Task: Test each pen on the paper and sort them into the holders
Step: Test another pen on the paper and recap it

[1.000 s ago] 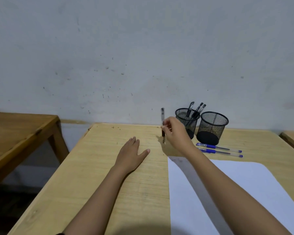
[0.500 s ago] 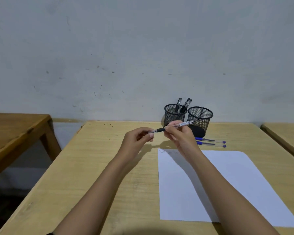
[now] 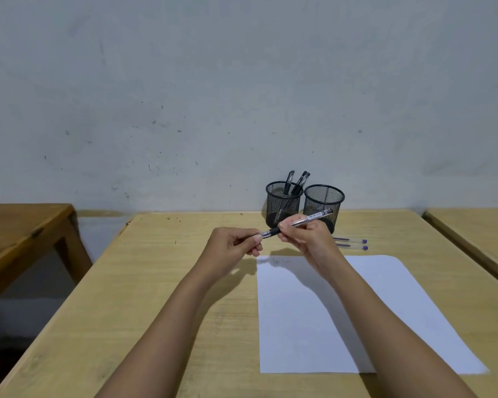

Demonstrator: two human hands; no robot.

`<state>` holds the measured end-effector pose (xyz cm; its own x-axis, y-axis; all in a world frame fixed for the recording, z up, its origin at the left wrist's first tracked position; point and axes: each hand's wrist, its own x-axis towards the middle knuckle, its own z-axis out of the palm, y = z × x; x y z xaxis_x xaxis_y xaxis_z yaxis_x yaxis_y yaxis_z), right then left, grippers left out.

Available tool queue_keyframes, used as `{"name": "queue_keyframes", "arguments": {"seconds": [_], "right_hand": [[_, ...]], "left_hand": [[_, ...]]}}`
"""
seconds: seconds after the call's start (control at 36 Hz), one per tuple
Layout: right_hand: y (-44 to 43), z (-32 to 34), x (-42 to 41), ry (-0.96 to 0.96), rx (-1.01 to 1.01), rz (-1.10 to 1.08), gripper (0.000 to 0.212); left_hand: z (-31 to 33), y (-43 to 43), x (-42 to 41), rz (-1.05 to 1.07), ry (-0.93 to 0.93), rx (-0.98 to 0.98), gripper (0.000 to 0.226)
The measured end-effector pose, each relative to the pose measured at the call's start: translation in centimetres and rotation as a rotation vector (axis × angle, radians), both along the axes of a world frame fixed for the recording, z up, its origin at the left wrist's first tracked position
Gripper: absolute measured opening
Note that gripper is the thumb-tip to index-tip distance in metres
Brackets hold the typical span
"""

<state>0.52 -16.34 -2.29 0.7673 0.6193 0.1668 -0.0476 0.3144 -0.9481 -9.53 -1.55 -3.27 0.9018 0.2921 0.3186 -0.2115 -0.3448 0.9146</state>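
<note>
Looks like the uncapping step: the clear-barrelled pen with a black grip (image 3: 296, 224) is held in the air over the light wooden desk (image 3: 161, 282). The right hand (image 3: 306, 239) is pinched on the barrel, and the left hand (image 3: 232, 248) has its fingers (image 3: 258, 239) closed on the tip end. Next I'd guess the cap comes off, then a scribble on the white sheet of paper (image 3: 342, 311). The left black mesh holder (image 3: 283, 203) has pens in it; the right black mesh holder (image 3: 324, 203) looks empty.

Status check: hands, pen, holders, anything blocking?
Both hands grip one pen above the desk. Left holder has three pens, right holder looks empty. Paper unobstructed.

Wooden table (image 3: 161, 297) carries paper (image 3: 314, 326), two holders (image 3: 283, 203), two pens (image 3: 351, 244).
</note>
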Motion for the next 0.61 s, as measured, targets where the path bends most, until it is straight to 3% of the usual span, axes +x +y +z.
{"name": "queue_keyframes", "arguments": {"seconds": [0.08, 0.14, 0.17, 0.28, 0.39, 0.5, 0.61], "right_hand": [[-2.0, 0.3, 1.4, 0.046, 0.074, -0.161, 0.017], [-4.7, 0.5, 3.1, 0.147, 0.198, -0.281, 0.005], [-5.9, 0.3, 3.7, 0.173, 0.231, -0.321, 0.012], [-5.8, -0.7, 3.7, 0.181, 0.176, -0.317, 0.007], [-3.6, -2.5, 2.6, 0.112, 0.048, -0.307, 0.021], [-3.3, -3.3, 2.4, 0.106, -0.020, -0.312, 0.019], [-3.2, -3.3, 2.6, 0.129, -0.037, -0.323, 0.019]], "left_hand": [[0.5, 1.5, -1.1, 0.083, -0.039, -0.063, 0.014], [0.4, 4.4, -2.3, 0.196, -0.071, -0.111, 0.013], [0.3, 5.7, -2.9, 0.226, -0.060, -0.101, 0.014], [-0.9, 5.5, -2.4, 0.220, 0.059, -0.030, 0.015], [-3.0, 3.8, -0.6, 0.246, 0.124, -0.035, 0.012], [-4.0, 3.9, 0.4, 0.303, 0.165, 0.239, 0.023], [-4.5, 3.7, 1.3, 0.309, 0.151, 0.381, 0.022]]}}
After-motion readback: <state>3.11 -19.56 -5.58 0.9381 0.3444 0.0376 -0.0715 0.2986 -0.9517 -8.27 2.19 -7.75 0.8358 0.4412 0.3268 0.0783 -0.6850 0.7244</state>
